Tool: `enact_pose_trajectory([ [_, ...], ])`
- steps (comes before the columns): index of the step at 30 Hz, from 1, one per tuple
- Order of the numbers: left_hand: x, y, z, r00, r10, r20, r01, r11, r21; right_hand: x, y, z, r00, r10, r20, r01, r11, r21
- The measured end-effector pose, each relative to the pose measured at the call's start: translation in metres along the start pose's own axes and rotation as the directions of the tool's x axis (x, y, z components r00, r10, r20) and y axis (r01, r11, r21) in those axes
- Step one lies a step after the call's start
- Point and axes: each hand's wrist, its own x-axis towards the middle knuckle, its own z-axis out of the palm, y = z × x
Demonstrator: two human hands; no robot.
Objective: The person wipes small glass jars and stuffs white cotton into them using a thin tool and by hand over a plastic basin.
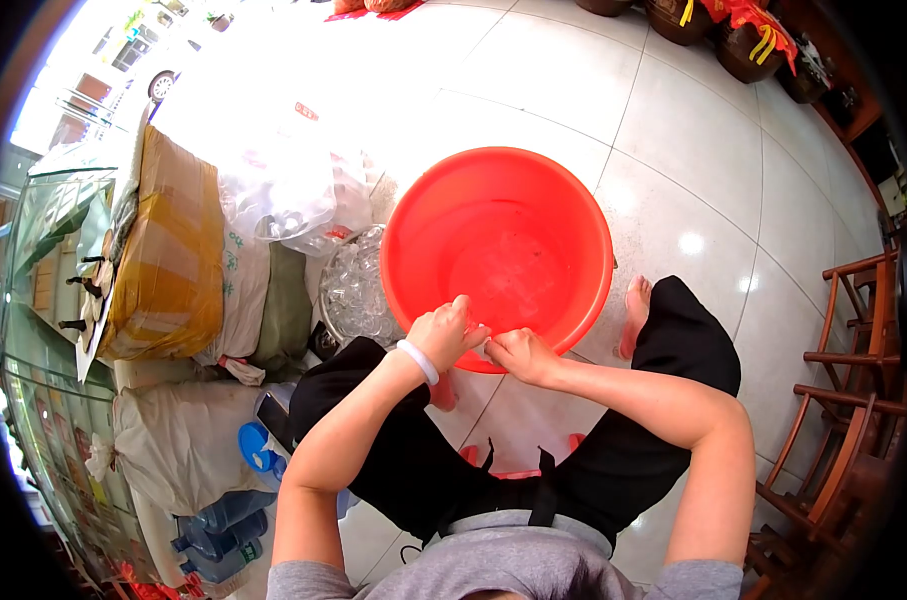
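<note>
A large red plastic tub stands on the floor between my feet. Above its near rim, my left hand is closed in a pinch, with a pale bracelet on its wrist. Close beside it, almost touching, my right hand is closed too, fingers pressed together. Something small and pale may be between the fingertips, but it is too small to name. Left of the tub is a metal basin heaped with clear glass-like pieces.
On the left are a taped cardboard box, white sacks, clear plastic bags, a phone and large blue bottles. Wooden chairs stand at right. Dark jars with red cloth line the back.
</note>
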Motion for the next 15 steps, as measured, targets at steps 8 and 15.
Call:
enact_pose_trajectory([
  [8,0.0007,0.0007,-0.0001,1.0,-0.01,0.009,0.01,1.0,0.006,-0.0009,-0.0025,-0.0021,1.0,0.017,0.012,-0.017,1.0,-0.005],
  [15,0.0009,0.0004,-0.0002,1.0,-0.015,0.019,0.015,1.0,0.0,-0.0005,-0.0011,-0.0007,1.0,0.019,0.003,-0.019,1.0,-0.006],
])
